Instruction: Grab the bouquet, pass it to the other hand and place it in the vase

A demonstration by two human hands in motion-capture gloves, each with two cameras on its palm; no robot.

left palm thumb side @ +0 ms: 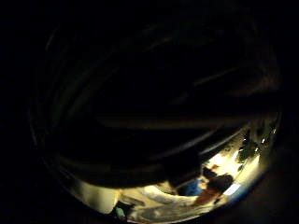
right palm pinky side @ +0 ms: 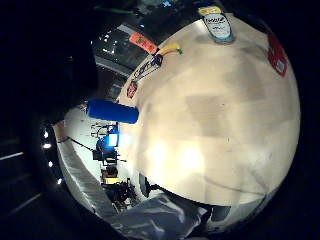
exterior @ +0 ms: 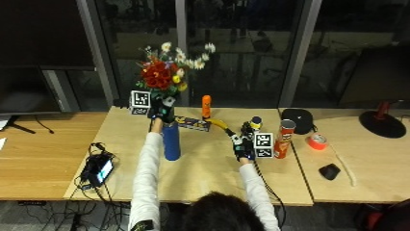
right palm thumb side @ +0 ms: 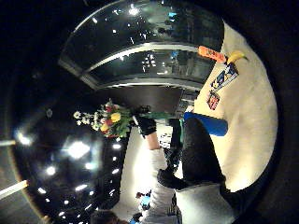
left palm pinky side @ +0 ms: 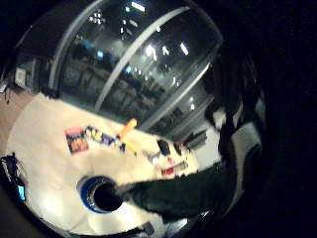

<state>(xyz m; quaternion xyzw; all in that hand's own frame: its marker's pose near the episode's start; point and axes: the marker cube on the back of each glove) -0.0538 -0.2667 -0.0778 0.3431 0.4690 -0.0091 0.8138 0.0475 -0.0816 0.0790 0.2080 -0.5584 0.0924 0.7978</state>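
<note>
In the outside view my left hand [exterior: 160, 113] grips the stems of a bouquet [exterior: 164, 73] of red, yellow and white flowers, held upright just above a tall blue vase [exterior: 171, 142] on the table. The left little finger side palm view looks down on the vase's dark mouth [left palm pinky side: 100, 194], and the dark stem bundle [left palm pinky side: 168, 192] reaches its rim. My right hand [exterior: 245, 144] hovers low over the table right of the vase, fingers relaxed and holding nothing. The right thumb side palm view shows the bouquet [right palm thumb side: 110, 119], the left hand [right palm thumb side: 146, 125] and the vase [right palm thumb side: 208, 124].
Behind the vase lie a flat snack box [exterior: 192, 124], an orange bottle [exterior: 206, 107] and a banana [exterior: 221, 125]. Two cans [exterior: 285, 137] stand by my right hand. A red tape roll [exterior: 315, 141], a black mouse [exterior: 329, 171] and a black pouch [exterior: 298, 120] sit at the right. A device with cables [exterior: 99, 168] lies at the left edge.
</note>
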